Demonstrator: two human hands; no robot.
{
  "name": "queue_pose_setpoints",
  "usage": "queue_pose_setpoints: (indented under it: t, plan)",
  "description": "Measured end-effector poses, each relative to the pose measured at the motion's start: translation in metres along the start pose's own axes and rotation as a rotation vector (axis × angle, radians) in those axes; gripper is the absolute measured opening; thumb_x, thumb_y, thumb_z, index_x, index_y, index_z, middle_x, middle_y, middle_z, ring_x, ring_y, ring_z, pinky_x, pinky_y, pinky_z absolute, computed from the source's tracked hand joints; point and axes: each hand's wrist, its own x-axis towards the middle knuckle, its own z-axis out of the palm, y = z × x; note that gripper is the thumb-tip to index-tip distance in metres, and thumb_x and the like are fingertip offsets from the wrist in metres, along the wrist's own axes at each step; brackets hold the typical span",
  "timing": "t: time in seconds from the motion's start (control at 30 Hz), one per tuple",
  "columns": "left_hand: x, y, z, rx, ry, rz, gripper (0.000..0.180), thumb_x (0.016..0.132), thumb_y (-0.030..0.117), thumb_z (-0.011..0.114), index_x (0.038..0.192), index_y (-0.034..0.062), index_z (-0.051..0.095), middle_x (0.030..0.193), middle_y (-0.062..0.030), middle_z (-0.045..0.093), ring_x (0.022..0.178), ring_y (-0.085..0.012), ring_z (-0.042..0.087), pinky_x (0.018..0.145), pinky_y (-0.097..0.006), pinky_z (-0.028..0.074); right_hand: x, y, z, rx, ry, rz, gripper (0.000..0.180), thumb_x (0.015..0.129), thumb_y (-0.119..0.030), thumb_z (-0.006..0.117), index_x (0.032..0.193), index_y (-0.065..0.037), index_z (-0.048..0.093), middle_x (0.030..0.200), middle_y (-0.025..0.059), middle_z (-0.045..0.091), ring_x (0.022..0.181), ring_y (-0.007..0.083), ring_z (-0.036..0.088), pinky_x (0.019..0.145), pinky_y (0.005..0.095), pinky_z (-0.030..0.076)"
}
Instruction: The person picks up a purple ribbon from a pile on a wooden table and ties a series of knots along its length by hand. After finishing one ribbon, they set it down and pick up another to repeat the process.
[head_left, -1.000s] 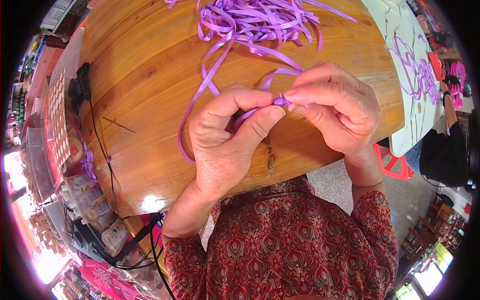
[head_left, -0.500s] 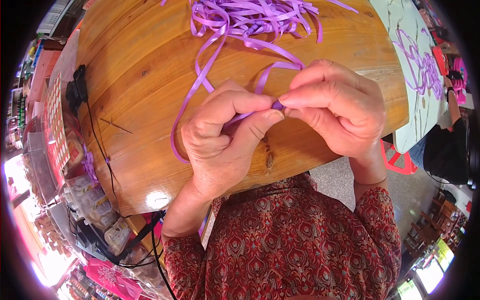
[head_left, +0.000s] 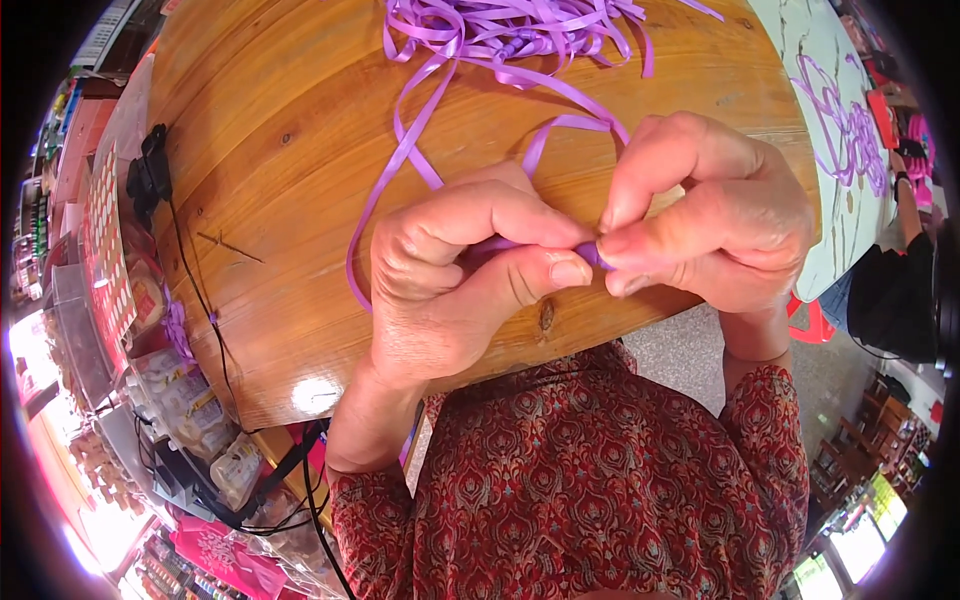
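Observation:
A purple ribbon (head_left: pixel 596 254) is pinched between my two hands above the near part of the wooden table. My left hand (head_left: pixel 455 270) holds it between thumb and forefinger, the other fingers curled under. Close against it, my right hand (head_left: pixel 715 215) grips the same ribbon with thumb and fingertips. Only a short darker, bunched piece shows between the fingertips; whether it is a knot I cannot tell. Loops of ribbon (head_left: pixel 409 145) run from behind my hands to a tangled pile of purple ribbon (head_left: pixel 520 30) at the table's far side.
Under my hands is a wooden table (head_left: pixel 290 220). A black plug with a cable (head_left: pixel 152 170) lies at its left edge, near a thin dark stick (head_left: pixel 232 247). Packaged goods (head_left: pixel 180 400) crowd the left. Rightward, a marble-patterned table (head_left: pixel 815 240) bears more purple ribbon (head_left: pixel 850 140); a person's arm (head_left: pixel 908 212) is beside it.
Both hands have shifted right and slightly nearer to me, still pinching the ribbon. My right hand has turned a little, and its fingers sit differently on the bunched piece.

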Motion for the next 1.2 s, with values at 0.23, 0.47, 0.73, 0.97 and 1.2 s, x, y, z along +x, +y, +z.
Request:
queue_pose_setpoints:
  t: [0.23,0.47,0.73,0.97,1.2]
  plan:
    - [0.001,-0.001,-0.004,-0.073,-0.041,-0.039,0.013,0.072,-0.008,0.07,0.08,-0.0004,0.065,0.075,-0.0053,0.061,0.066,-0.0101,0.054,0.06,-0.023,0.041,0.003,0.0,0.003,0.131,-0.044,0.024,0.016,0.063,-0.003,0.079,0.074,-0.004,0.068,0.081,0.0061,0.061,0.065,0.0138,0.057,0.055,0.0243,0.042]
    - [-0.003,-0.008,-0.001,-0.156,-0.06,0.039,0.016,0.07,-0.005,0.073,0.084,0.0006,0.066,0.075,-0.0048,0.062,0.065,-0.0097,0.052,0.058,-0.023,0.041,-0.003,-0.001,0.011,0.198,0.02,0.032,0.018,0.061,0.001,0.079,0.071,-0.004,0.066,0.08,0.0061,0.06,0.066,0.0145,0.057,0.053,0.0223,0.043]
    - [-0.007,-0.009,0.005,-0.187,-0.009,0.053,0.015,0.072,-0.005,0.072,0.084,-0.0001,0.065,0.075,-0.0046,0.061,0.065,-0.0097,0.052,0.059,-0.022,0.041,-0.005,0.002,0.015,0.234,0.024,0.039,0.014,0.069,0.006,0.073,0.074,-0.002,0.062,0.079,0.0077,0.057,0.064,0.0163,0.056,0.056,0.0253,0.05]
    - [-0.007,-0.009,0.006,-0.206,-0.005,0.064,0.017,0.074,-0.009,0.069,0.087,-0.002,0.06,0.077,-0.0065,0.059,0.068,-0.0106,0.054,0.062,-0.022,0.043,-0.002,0.006,0.011,0.208,-0.012,0.011,0.012,0.073,0.003,0.071,0.077,-0.002,0.061,0.079,0.0081,0.057,0.062,0.016,0.057,0.056,0.0252,0.049]
    - [-0.004,-0.014,0.001,-0.174,0.063,-0.078,0.017,0.073,-0.008,0.07,0.086,0.0,0.062,0.079,-0.0037,0.059,0.072,-0.0088,0.055,0.066,-0.021,0.045,-0.005,0.018,0.0,0.052,-0.047,0.066,0.024,0.064,-0.005,0.078,0.084,-0.002,0.067,0.083,0.0103,0.061,0.066,0.0129,0.058,0.053,0.0218,0.043]
